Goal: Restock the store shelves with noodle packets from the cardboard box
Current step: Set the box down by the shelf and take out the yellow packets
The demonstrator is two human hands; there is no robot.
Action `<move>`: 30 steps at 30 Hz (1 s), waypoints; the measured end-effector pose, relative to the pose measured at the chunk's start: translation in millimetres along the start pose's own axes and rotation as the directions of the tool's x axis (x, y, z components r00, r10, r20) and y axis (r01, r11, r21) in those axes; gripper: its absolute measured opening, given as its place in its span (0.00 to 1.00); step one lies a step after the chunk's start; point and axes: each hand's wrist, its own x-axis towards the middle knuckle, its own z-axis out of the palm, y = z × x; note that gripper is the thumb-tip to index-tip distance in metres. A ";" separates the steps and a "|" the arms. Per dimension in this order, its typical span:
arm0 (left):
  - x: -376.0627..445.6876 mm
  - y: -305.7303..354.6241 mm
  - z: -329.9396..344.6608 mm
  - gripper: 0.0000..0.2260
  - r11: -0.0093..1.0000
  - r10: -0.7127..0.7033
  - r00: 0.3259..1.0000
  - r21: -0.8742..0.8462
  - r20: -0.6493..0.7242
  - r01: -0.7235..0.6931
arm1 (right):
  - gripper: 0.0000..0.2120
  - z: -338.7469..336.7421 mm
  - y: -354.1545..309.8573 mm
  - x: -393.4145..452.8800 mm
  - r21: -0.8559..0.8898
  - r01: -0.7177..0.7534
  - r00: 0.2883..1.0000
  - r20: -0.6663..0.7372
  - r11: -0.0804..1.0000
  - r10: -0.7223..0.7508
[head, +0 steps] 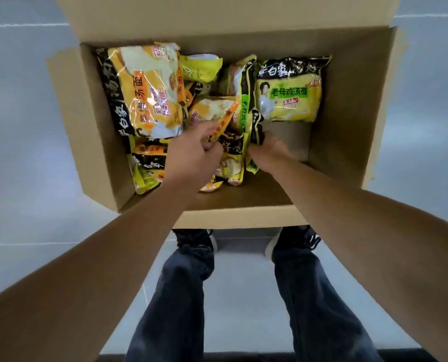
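An open cardboard box [92, 121] stands on the floor in front of my feet, holding several yellow, orange and green noodle packets. Both hands reach into its middle. My left hand [191, 152] pinches the edge of an orange-yellow packet [217, 113]. My right hand [267, 150] grips the black end of a green packet [247, 100] standing on edge. A large orange-yellow packet [149, 90] lies at the left. A green packet [290, 92] lies flat at the back right.
Bare box bottom [288, 137] shows at the front right of the box. Its flaps stand open at the back [217, 17] and sides. Pale grey floor tiles [21, 126] surround the box. My legs and dark shoes [196, 241] are just below its near wall.
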 end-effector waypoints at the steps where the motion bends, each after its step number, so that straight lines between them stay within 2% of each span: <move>1: 2.6 -2.8 1.1 0.19 1.000 0.017 1.000 -0.004 -0.011 -0.017 | 0.13 4.1 -1.5 5.0 0.042 0.008 1.000 -0.008 0.999 -0.008; 3: 7.6 -5.5 1.9 0.18 1.000 0.019 0.999 -0.022 -0.031 -0.020 | 0.12 4.8 -2.7 3.9 0.075 0.031 0.999 -0.028 0.997 -0.029; 6: 7.6 -4.6 3.2 0.19 0.999 -0.010 1.000 -0.036 -0.025 0.009 | 0.04 -8.0 5.8 -9.8 -0.001 0.071 0.996 -0.062 0.997 -0.071; 8: 5.7 -2.2 3.7 0.19 0.999 -0.015 1.000 -0.046 -0.003 0.015 | 0.06 -19.8 12.0 -22.0 0.000 0.068 0.993 -0.093 0.998 -0.068; 13: -9.7 15.6 -1.1 0.20 0.978 -0.066 0.994 -0.194 0.088 0.082 | 0.07 -69.2 16.9 -73.2 0.175 0.062 0.992 -0.121 0.983 -0.041; 16: -23.0 28.5 -3.6 0.21 0.963 -0.128 0.985 -0.224 0.115 0.151 | 0.07 -101.5 20.6 -102.8 0.266 0.053 0.993 -0.112 0.963 -0.024; 18: -32.1 43.0 -10.5 0.26 0.960 -0.142 0.981 -0.222 0.133 0.169 | 0.10 -120.1 16.6 -118.1 0.400 0.017 0.997 -0.079 0.917 0.016; 20: -42.5 56.7 -17.3 0.34 0.982 -0.079 0.979 -0.151 0.189 0.109 | 0.11 -131.6 8.3 -128.7 0.584 -0.062 0.997 0.008 0.809 0.071; 22: -52.8 68.3 -24.3 0.44 0.997 0.069 0.951 -0.038 0.300 -0.060 | 0.09 -136.4 -4.2 -136.5 0.720 -0.150 0.988 0.088 0.677 0.126; 24: -57.5 71.8 -26.5 0.49 0.955 0.196 0.897 0.131 0.396 -0.266 | 0.07 -135.7 -15.5 -139.4 0.799 -0.232 0.970 0.151 0.554 0.188; 25: -58.9 71.7 -26.7 0.48 0.916 0.236 0.891 0.218 0.388 -0.337 | 0.06 -134.1 -20.4 -140.3 0.819 -0.272 0.960 0.194 0.505 0.201; 27: -57.9 66.3 -25.9 0.40 0.904 0.275 0.936 0.272 0.221 -0.330 | 0.06 -130.2 -28.1 -140.1 0.825 -0.326 0.945 0.275 0.461 0.175; 29: -53.9 61.3 -29.9 0.27 0.966 0.199 0.979 0.160 0.049 -0.205 | 0.08 -125.9 -32.9 -138.3 0.827 -0.337 0.940 0.326 0.449 0.106; 30: -51.0 59.5 -32.9 0.22 0.992 0.110 0.994 0.065 0.028 -0.111 | 0.10 -123.9 -35.0 -136.6 0.833 -0.332 0.939 0.335 0.443 0.073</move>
